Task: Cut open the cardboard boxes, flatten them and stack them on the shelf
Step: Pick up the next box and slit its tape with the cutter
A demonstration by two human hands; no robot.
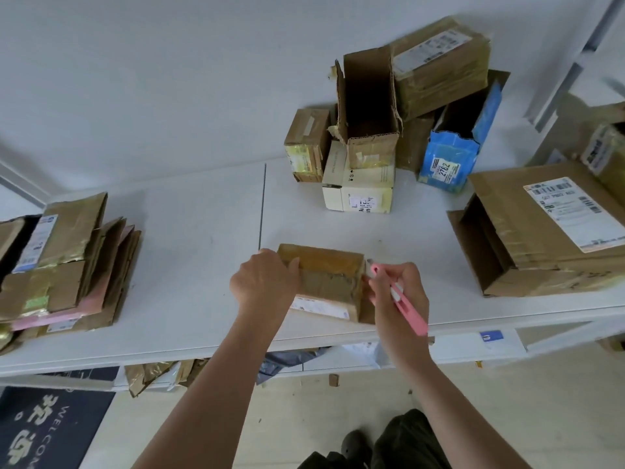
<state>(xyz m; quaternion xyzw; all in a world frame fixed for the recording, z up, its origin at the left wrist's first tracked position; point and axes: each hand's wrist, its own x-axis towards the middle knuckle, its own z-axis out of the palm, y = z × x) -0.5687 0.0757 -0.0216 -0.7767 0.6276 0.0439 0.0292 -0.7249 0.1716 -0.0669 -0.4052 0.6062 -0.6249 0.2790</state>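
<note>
On the white table, near its front edge, sits one small taped box, lying flat with a white label on its near side. Behind it, against the wall, stands a cluster of about six boxes: one tall open carton whose dark inside shows nothing I can make out, one closed brown box leaning on top, one blue box with its top open, one white box, one little brown box, and another brown one half hidden behind them. At the right edge lies one large box on its side, its open end facing left, contents not visible. At the left edge rests one pile of flattened cardboard, several sheets thick. Two hands work the small box. Left hand has its fingers curled over the box's left end, gripping it. Right hand pinches one pink cutter like a pen, its tip at the box's upper right corner. Below the table, cardboard scraps lie on the floor, and one dark mat lies at the lower left.
</note>
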